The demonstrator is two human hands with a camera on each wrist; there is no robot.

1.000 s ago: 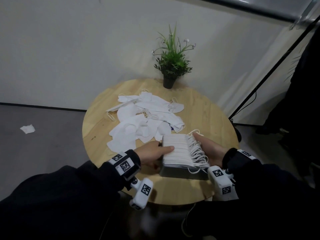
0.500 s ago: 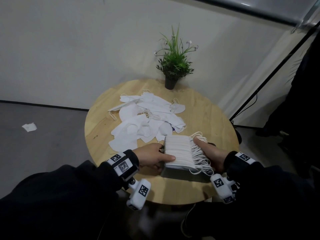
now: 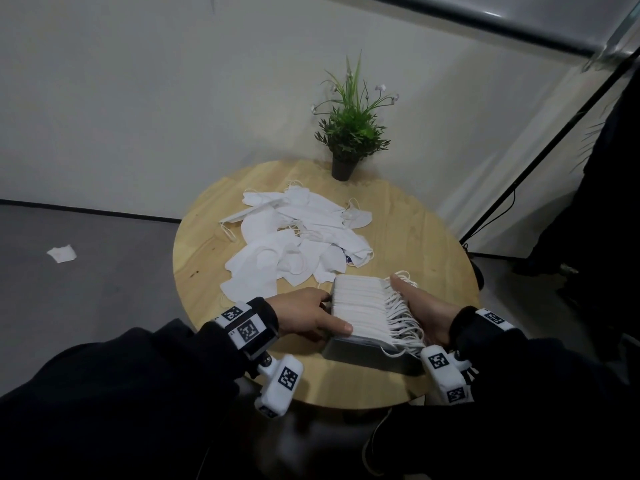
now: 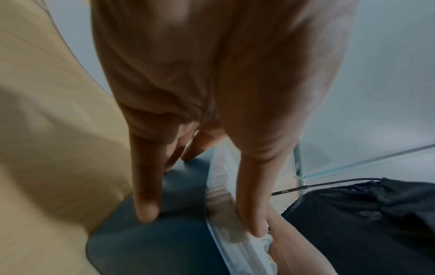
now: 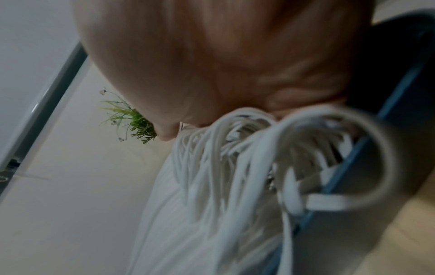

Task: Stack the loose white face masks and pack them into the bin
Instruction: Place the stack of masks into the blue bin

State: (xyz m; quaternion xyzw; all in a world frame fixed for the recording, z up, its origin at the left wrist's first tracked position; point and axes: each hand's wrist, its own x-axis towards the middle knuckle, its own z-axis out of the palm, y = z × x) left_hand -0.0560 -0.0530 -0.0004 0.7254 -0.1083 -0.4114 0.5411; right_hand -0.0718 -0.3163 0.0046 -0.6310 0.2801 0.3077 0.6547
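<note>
A grey-blue bin [image 3: 367,356] sits near the front edge of the round wooden table [image 3: 415,230], holding a stack of white masks [image 3: 360,306] on edge. My left hand [image 3: 329,315] grips the bin's left wall [image 4: 150,241]: its fingers lie on the outside and its thumb lies over the stack's edge [image 4: 221,186]. My right hand [image 3: 415,303] cups the stack's right side, where the ear loops [image 5: 223,167] hang out. Its thumb reaches the far corner and its fingers are hidden among the loops. Several loose masks [image 3: 298,244] lie heaped mid-table.
A potted plant [image 3: 349,133] stands at the table's far edge by the wall. A black stand pole [image 3: 540,157] slants at the right, near a dark-clothed person [image 3: 606,202]. A paper scrap [image 3: 61,253] lies on the floor to the left.
My right hand has shifted along the ear-loop side, and its thumb has come up to the stack's far corner. The left hand keeps its grip, and the bin stays put.
</note>
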